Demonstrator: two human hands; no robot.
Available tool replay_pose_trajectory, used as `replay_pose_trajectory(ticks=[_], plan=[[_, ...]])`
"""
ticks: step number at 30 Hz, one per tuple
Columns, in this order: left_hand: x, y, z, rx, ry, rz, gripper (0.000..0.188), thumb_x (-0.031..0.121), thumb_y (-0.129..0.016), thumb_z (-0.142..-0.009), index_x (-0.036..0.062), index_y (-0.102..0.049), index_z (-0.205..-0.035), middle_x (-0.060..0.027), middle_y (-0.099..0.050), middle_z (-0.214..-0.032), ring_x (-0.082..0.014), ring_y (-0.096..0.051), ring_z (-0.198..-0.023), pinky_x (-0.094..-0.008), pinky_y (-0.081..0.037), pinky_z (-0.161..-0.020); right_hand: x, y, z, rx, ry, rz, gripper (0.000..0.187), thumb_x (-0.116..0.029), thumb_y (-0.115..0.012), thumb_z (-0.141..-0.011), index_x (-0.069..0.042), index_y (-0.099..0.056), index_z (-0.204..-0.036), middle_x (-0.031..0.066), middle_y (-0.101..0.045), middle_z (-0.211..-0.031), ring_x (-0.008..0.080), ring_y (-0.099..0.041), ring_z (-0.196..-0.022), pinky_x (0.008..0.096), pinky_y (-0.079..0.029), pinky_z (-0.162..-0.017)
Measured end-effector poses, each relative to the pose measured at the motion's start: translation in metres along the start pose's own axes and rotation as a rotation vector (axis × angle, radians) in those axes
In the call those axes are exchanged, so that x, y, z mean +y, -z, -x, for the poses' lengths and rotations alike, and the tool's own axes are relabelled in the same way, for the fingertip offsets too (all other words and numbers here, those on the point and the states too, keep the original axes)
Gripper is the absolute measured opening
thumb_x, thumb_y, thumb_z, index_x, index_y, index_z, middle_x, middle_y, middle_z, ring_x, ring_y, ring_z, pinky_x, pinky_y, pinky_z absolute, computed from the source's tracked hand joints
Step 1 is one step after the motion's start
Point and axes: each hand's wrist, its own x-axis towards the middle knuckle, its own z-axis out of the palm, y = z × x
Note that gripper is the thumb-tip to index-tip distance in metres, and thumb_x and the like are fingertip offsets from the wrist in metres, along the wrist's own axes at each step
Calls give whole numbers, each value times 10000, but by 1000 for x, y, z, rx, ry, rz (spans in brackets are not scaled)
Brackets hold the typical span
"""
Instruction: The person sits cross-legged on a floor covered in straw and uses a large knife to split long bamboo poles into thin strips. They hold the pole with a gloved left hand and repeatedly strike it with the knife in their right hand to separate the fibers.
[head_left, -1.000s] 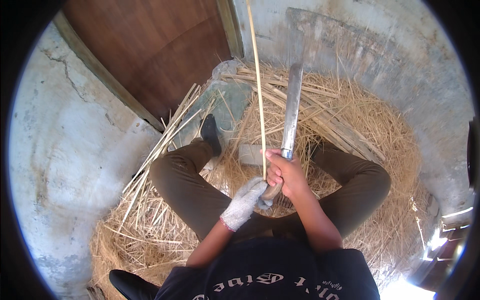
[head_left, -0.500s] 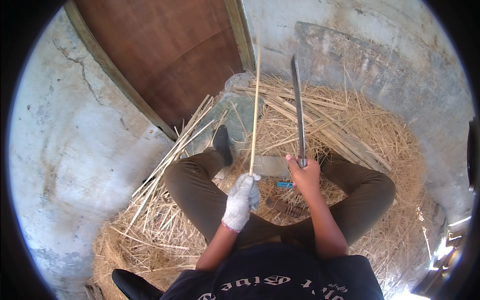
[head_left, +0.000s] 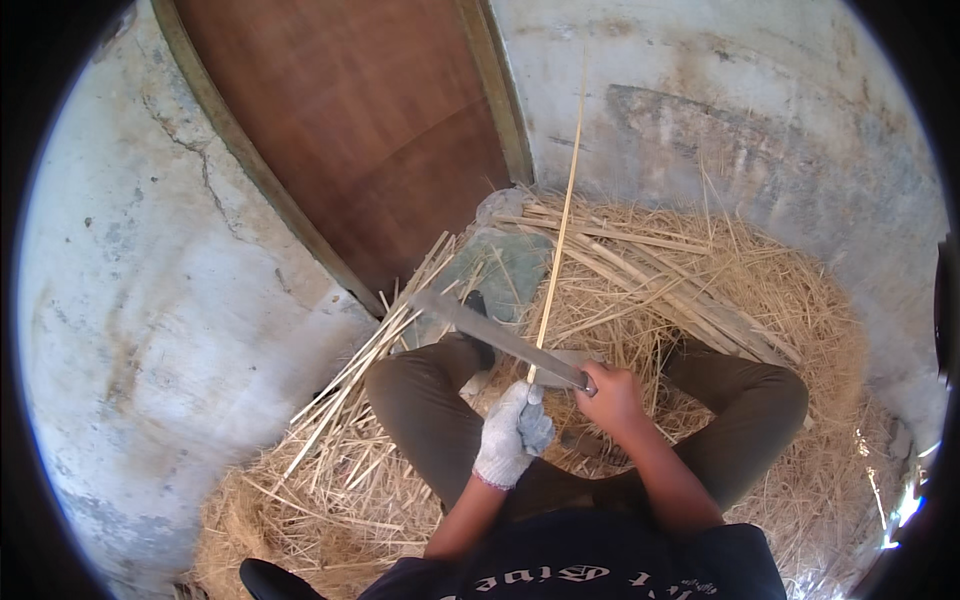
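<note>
White glove (head_left: 503,447) on, the left hand (head_left: 514,424) is closed around the lower end of a long, thin strip (head_left: 563,246) pointing up toward the wall (head_left: 720,120), while the bare right hand (head_left: 613,399) grips a knife (head_left: 500,340) whose blade crosses the strip just above the glove. Straw (head_left: 790,450) and loose sticks (head_left: 352,385) lie around the seated person's legs (head_left: 420,405).

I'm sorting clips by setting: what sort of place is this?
Probably a makeshift work corner, whether indoors or out unclear: a cracked, stained wall, a brown door and heaped pale shavings.
</note>
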Motion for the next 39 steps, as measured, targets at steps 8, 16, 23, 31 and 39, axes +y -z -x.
replay_pose_trajectory(ticks=[8, 16, 23, 31, 39], plan=[[5, 8, 6, -173, 152, 153, 306, 363, -465, -1089, 130, -521, -898, 65, -307, -551, -112, -275, -417, -280, -279, -427, 25, 23, -32, 17, -147, 215, 143, -141, -733, -738, -104, -671, -861, 103, -659, -668, 315, -675, -605, 427, -542, -600], [3, 13, 12, -227, 219, 236, 303, 353, -479, -1089, 128, -520, -890, 60, -313, -551, -112, -280, -416, -279, -273, -425, 33, 59, -21, -112, 203, 507, 126, -139, -722, -769, -81, -673, -869, 115, -662, -679, 329, -675, -605, 426, -542, -607], [-5, 8, 14, -381, 383, 262, 315, 386, -475, -1090, 136, -512, -902, 67, -314, -554, -114, -300, -436, -276, -289, -427, 83, 82, -75, 76, -74, 413, 99, -163, -721, -767, -94, -651, -775, 131, -646, -619, 319, -674, -574, 467, -536, -566], [-9, 7, 24, -192, 186, -105, 285, 334, -516, -1076, 122, -515, -884, 36, -361, -567, -113, -342, -441, -277, -295, -415, 92, 109, -82, -145, 130, 546, 57, -176, -690, -803, -130, -665, -781, 119, -655, -626, 284, -691, -601, 465, -540, -557], [-22, 19, 38, -69, 153, -312, 302, 296, -558, -1055, 96, -504, -834, 21, -365, -557, -122, -353, -427, -273, -304, -412, 83, 105, -57, -307, 112, 534, 82, -130, -702, -743, -122, -699, -825, 113, -685, -677, 332, -675, -612, 466, -542, -595]])
